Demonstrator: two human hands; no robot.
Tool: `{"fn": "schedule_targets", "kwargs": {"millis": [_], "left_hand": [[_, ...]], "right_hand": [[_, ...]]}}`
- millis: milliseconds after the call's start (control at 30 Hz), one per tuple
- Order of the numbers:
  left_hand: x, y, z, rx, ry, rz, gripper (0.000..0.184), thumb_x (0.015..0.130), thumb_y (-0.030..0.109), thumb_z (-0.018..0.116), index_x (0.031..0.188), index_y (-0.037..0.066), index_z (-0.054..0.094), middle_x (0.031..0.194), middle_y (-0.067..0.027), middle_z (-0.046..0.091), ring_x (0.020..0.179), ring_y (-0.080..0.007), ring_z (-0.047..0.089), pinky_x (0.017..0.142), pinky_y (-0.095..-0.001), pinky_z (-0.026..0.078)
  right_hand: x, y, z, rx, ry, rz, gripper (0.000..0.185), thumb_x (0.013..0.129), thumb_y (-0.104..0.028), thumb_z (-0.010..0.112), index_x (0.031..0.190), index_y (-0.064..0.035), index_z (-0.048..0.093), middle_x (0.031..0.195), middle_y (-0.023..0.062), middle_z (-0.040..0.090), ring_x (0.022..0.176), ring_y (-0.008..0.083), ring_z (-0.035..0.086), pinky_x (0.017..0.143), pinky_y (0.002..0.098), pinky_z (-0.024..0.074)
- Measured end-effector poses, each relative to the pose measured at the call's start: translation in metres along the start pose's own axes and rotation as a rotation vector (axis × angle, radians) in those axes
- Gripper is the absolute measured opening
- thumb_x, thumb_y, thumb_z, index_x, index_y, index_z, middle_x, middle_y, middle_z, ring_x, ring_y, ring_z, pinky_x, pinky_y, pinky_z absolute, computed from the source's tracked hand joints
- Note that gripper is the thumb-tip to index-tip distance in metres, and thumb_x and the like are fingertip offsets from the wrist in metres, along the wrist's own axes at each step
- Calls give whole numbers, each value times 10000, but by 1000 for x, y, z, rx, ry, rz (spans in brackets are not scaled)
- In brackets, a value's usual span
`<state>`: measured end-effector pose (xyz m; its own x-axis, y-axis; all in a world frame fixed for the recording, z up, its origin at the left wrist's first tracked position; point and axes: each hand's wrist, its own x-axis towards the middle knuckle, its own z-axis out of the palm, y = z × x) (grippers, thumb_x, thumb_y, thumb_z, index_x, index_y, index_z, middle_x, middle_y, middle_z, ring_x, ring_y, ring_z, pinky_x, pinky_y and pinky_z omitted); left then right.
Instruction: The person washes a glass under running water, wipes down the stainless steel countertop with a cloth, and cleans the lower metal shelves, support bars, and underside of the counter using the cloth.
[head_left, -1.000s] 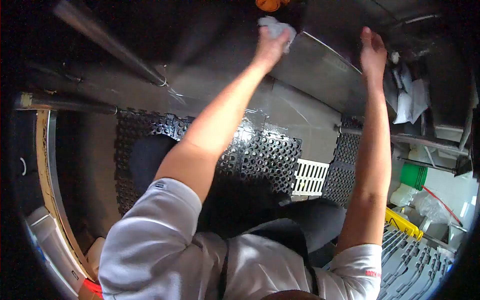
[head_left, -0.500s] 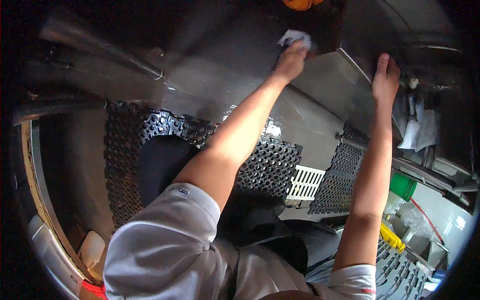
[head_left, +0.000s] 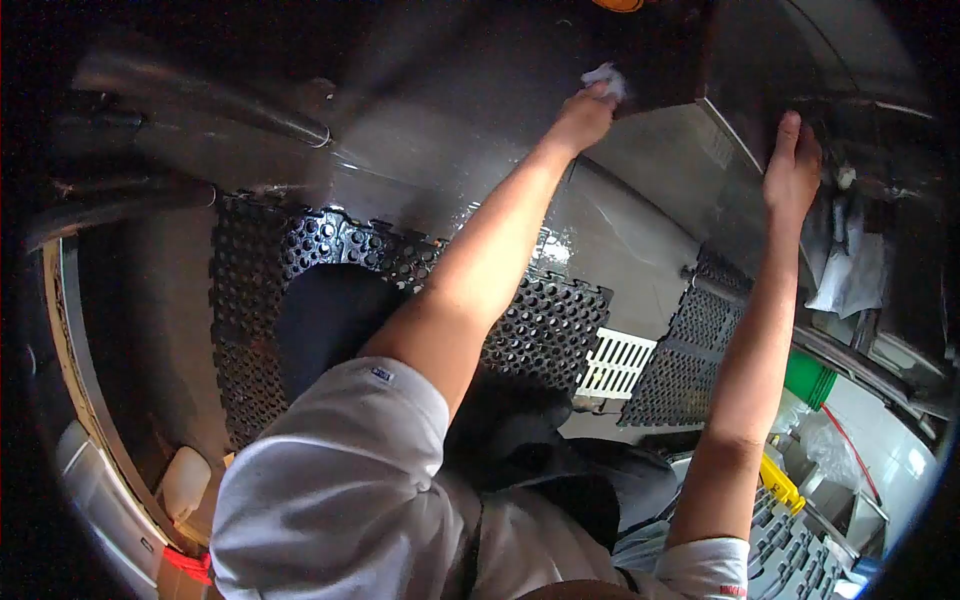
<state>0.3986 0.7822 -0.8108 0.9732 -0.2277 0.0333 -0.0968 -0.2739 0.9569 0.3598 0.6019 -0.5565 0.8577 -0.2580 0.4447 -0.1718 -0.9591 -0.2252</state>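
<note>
Surroundings, floor: black perforated mats [head_left: 545, 325], glossy in patches; 1 white slotted grate [head_left: 615, 362] at their edge; a further black mat [head_left: 680, 375] just past the grate. Left side: 2 dark poles, the upper pole [head_left: 225, 110] and the lower pole [head_left: 130, 205], both well apart from my hands; 1 pale rounded object [head_left: 185, 483]; 1 red item [head_left: 188, 565]. Right side: white packets [head_left: 850, 275] beside my right wrist; 1 green container [head_left: 808, 380]; 1 thin red rod [head_left: 852, 450]; 1 clear plastic bag [head_left: 830, 448]; 1 yellow item [head_left: 780, 485]. Top edge: 1 orange object [head_left: 618, 4], cut off by the frame. Obstruction: 1 grey panel [head_left: 665, 150] with a bright edge, set between my 2 hands. Grip, left hand [head_left: 583, 120]: fingers closed around 1 crumpled white wad [head_left: 605, 78], cloth or paper not distinguishable. Grip, right hand [head_left: 795, 165]: thumb raised, remaining fingers partly hidden behind it; held just beside the panel's bright edge; contact, and whether it is open or closed, I cannot tell. Position of the wad: inside my left grip, its upper part protruding beyond the fingertips, the rest covered by my hand; near the panel's corner, well apart from my right hand.
</note>
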Motion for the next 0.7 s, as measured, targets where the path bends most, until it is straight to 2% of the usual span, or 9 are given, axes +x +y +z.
{"fn": "schedule_targets", "kwargs": {"millis": [100,167,267,400,467,500,567,633,700], "left_hand": [[4,90,-41,-531,-1,83,396,1013,264,434,1339,74,553,1389,-202,524,1306,-311,488,1046,-387,415],[18,86,-24,-362,113,255,391,1019,253,430,1340,66,550,1388,-181,533,1302,-286,493,1046,-374,410],[33,46,-23,-518,-98,-48,411,1037,251,396,1385,62,505,1443,-160,490,1339,-301,449,1114,-367,330],[-21,-27,9,-199,124,-320,468,1019,364,398,1322,44,557,1380,-198,537,1293,-344,499,1067,-382,386],[-44,4,14,-354,241,-226,474,1021,373,392,1351,63,533,1365,-194,549,1286,-344,502,1069,-383,383],[-44,16,23,-427,384,122,487,1009,390,409,1358,67,514,1319,-181,573,1243,-349,525,1051,-395,398],[-47,87,19,-579,400,92,439,968,320,479,1325,65,506,1354,-175,501,1189,-372,508,1007,-426,417],[-44,128,21,-501,542,385,499,899,206,595,1358,71,453,1399,-213,423,1201,-418,468,1012,-472,396],[-42,123,27,-222,705,434,605,835,69,660,1384,76,405,1402,-218,407,1221,-420,452,1008,-483,403]], "right_hand": [[-2,0,4,-7,31,-10,793,931,-675,405,1296,8,580,1313,291,549,1258,430,497,1063,463,378],[2,7,5,-29,23,-36,801,928,-681,404,1302,7,577,1315,287,550,1256,432,496,1064,464,378],[6,12,3,2,-47,-61,801,925,-682,407,1300,4,580,1316,279,554,1258,426,497,1071,460,375],[-2,-4,0,-23,31,-23,792,930,-666,407,1273,24,589,1307,285,555,1249,424,501,1057,467,384],[3,-6,-5,-5,-1,-5,791,934,-661,403,1271,30,588,1309,288,551,1246,426,502,1053,469,385],[-1,-5,-3,2,-29,8,791,936,-658,401,1271,34,587,1309,290,550,1245,427,502,1052,470,386],[-3,4,4,-5,-17,-10,777,938,-656,396,1269,18,594,1299,288,557,1244,426,502,1051,470,386],[3,9,5,-14,18,-30,759,942,-652,391,1257,6,605,1282,285,568,1234,427,507,1047,473,388],[1,8,7,-31,55,-41,740,947,-645,386,1234,-5,619,1257,282,581,1216,430,516,1037,477,392]]}}
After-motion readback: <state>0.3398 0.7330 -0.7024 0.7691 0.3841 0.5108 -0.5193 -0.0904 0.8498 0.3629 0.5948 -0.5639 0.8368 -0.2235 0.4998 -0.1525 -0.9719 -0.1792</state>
